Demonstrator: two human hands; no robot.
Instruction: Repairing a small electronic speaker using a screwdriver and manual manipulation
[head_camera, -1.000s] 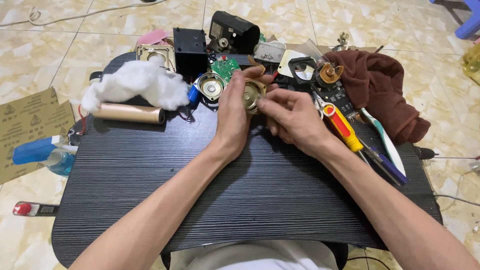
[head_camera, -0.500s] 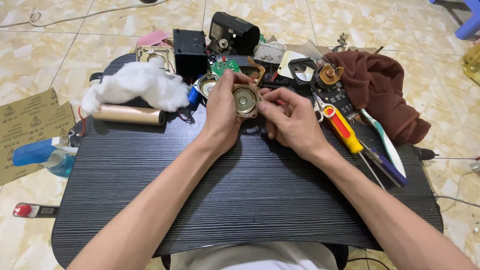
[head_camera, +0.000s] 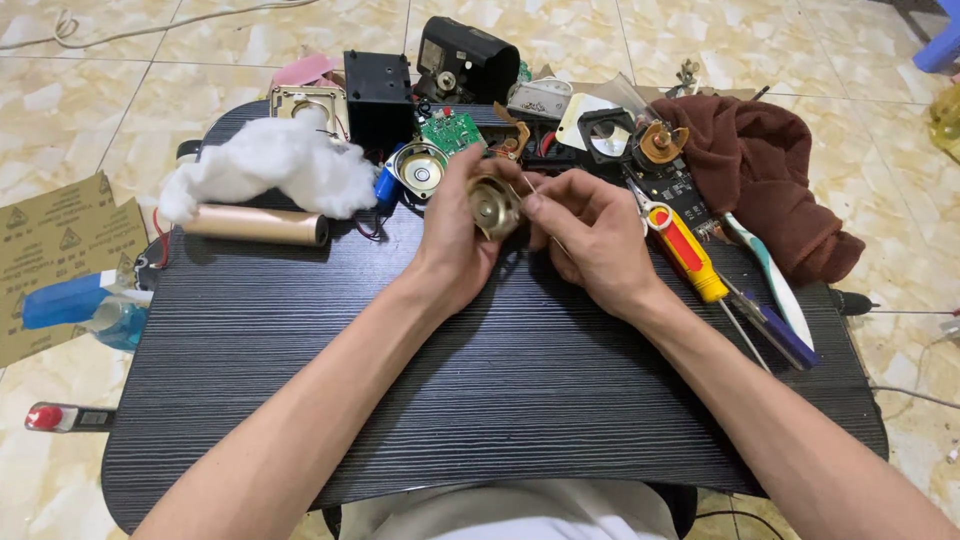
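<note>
From the head camera, both hands meet above the far middle of the dark wood-grain tabletop (head_camera: 480, 400). The left hand (head_camera: 455, 235) curls around a small round brass-coloured speaker part (head_camera: 494, 207), gripping it by the rim with thumb and fingers so its face tilts toward the camera. The right hand (head_camera: 590, 235) is just beside it, its thumb and forefinger pinched together at the part's right edge, seemingly on a thin wire, though that is too fine to make out surely. Just beyond the hands lie a second round speaker (head_camera: 420, 170) and a green circuit board (head_camera: 452, 130), with black housings (head_camera: 378, 95) behind them. To the left, a wad of white stuffing (head_camera: 270, 165) sits over a tan cardboard tube (head_camera: 255, 224). To the right lie a red-and-yellow screwdriver (head_camera: 690, 255), a blue-handled tool (head_camera: 780, 335) and a brown cloth (head_camera: 770, 170). On the tiled floor at the left, a blue spray bottle (head_camera: 75, 305) rests near sandpaper sheets (head_camera: 50, 240).
</note>
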